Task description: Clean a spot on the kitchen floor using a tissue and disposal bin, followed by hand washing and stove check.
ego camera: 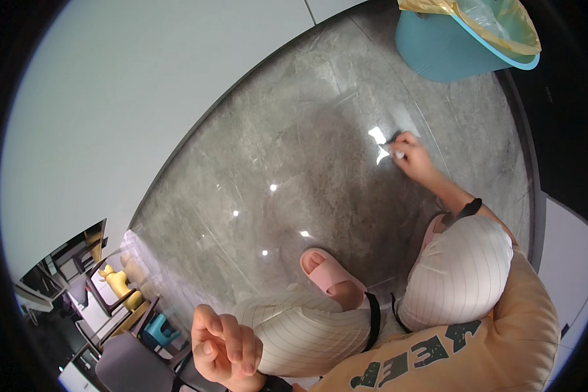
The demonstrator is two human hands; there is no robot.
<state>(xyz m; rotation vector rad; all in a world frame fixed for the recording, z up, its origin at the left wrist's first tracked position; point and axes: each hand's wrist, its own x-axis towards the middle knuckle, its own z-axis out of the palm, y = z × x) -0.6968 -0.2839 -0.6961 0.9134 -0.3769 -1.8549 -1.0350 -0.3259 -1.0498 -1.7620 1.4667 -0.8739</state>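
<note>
With its fingers closed on a small white thing, perhaps a tissue, my right hand is low over the grey tiled floor, beside a bright light reflection. Whether it touches the floor I cannot tell. My left hand is raised near my left knee, palm up, with its fingers loosely curled and nothing seen in it. Between my bent knees a pink slipper is on my left foot; the other slipper is partly hidden by my right leg.
A blue bin with a yellow liner stands at the upper right. White cabinet fronts run along the left, and a black panel is on the right. Chairs, a blue stool and a yellow animal figure are at the lower left.
</note>
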